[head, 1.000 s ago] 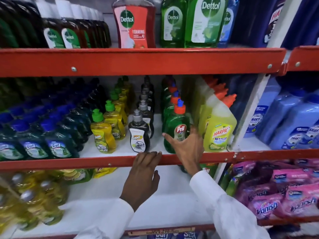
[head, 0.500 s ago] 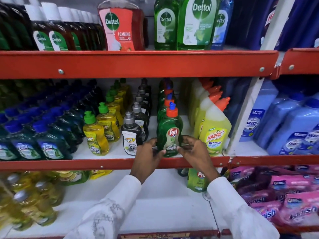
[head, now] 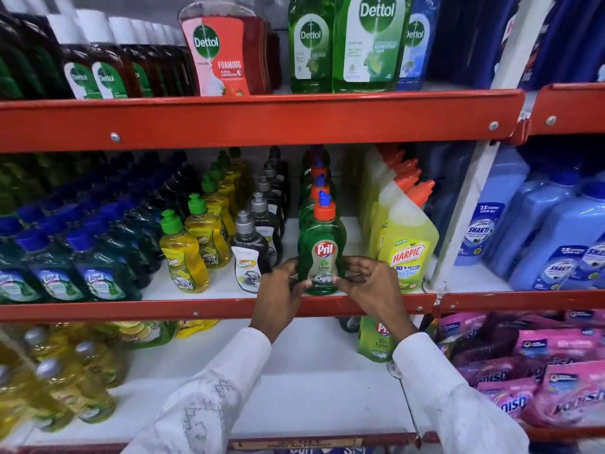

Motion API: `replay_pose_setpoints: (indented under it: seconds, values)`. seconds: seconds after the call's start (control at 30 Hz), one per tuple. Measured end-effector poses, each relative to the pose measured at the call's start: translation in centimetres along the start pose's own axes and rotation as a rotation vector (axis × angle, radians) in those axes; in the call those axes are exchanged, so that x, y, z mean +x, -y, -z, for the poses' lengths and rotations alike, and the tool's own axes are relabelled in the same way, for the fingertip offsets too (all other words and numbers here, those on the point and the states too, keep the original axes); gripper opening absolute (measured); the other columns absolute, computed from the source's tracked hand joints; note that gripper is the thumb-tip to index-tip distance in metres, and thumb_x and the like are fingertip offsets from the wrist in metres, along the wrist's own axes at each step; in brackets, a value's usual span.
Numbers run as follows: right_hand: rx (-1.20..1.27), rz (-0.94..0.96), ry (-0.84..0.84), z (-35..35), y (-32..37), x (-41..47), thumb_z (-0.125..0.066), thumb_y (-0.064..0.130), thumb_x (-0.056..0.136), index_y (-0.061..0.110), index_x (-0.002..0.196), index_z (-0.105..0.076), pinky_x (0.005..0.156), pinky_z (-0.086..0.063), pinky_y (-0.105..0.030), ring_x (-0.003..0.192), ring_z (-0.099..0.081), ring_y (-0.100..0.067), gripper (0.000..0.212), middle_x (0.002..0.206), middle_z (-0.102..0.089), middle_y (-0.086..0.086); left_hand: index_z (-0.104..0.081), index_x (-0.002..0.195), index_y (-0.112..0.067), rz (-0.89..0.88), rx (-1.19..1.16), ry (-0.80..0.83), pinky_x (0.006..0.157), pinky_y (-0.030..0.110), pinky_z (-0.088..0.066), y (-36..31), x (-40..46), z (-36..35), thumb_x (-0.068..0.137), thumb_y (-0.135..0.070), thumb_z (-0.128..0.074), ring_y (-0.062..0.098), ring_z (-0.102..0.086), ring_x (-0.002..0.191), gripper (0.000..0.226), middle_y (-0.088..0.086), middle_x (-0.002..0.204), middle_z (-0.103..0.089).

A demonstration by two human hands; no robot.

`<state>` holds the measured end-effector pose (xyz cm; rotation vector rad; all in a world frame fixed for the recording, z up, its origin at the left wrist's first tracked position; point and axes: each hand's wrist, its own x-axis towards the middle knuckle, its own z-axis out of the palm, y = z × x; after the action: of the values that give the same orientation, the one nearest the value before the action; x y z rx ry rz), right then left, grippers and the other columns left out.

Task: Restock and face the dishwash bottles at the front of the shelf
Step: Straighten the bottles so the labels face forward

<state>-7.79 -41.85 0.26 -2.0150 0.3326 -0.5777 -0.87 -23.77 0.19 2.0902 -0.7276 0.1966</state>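
At the near shelf lip [head: 196,308], both hands, left [head: 278,291] and right [head: 370,283], pinch the upright Pril bottle [head: 322,253], label out. A hard twist could tip it forward off the lip, or knock the Harpic bottle [head: 407,253] just right.

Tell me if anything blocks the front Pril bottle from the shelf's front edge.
Nothing visible does. The front Pril bottle stands just behind the red shelf lip, with the left hand and right hand gripping its base.

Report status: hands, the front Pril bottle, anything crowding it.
Left hand and right hand both gripping front Pril bottle. Bottle upright, label forward, at shelf lip. Harpic bottle close on right.
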Motion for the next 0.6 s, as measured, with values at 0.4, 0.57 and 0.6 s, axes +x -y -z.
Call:
replay_pose_setpoints:
  seconds: [0.4, 0.57, 0.6]
  values:
    - [0.079, 0.378, -0.350, -5.5, 4.6, -5.1, -0.076, 0.017, 0.080, 0.024, 0.099, -0.072, 0.059, -0.058, -0.022, 0.061, -0.068, -0.010, 0.021, 0.083, -0.074, 0.008, -0.065, 0.097, -0.024, -0.038, -0.155, -0.587, 0.078, 0.021, -0.057, 3.3, -4.5, 6.0, 0.086, 0.000, -0.065, 0.007, -0.065, 0.088, 0.027, 0.001, 0.098, -0.067]
    - [-0.120, 0.224, -0.004, -10.4, 6.6, -3.0, -0.075, 0.016, 0.082, 0.015, 0.123, -0.067, 0.080, -0.060, -0.022, 0.084, -0.072, -0.012, 0.042, 0.107, -0.077, -0.002, -0.055, 0.129, -0.004, 0.135, -0.008, -0.236, 0.098, 0.049, -0.053, 5.5, -2.1, 8.2, 0.084, 0.003, -0.064, 0.035, -0.062, 0.112, 0.046, 0.017, 0.129, -0.062]
    - [-0.149, 0.203, 0.022, -10.8, 6.7, -2.5, -0.075, 0.016, 0.082, 0.013, 0.125, -0.066, 0.085, -0.059, -0.023, 0.090, -0.073, -0.014, 0.043, 0.109, -0.077, -0.003, -0.054, 0.132, -0.004, 0.145, 0.011, -0.146, 0.099, 0.049, -0.053, 5.7, -1.6, 8.4, 0.084, 0.003, -0.064, 0.035, -0.063, 0.114, 0.049, 0.017, 0.132, -0.063]
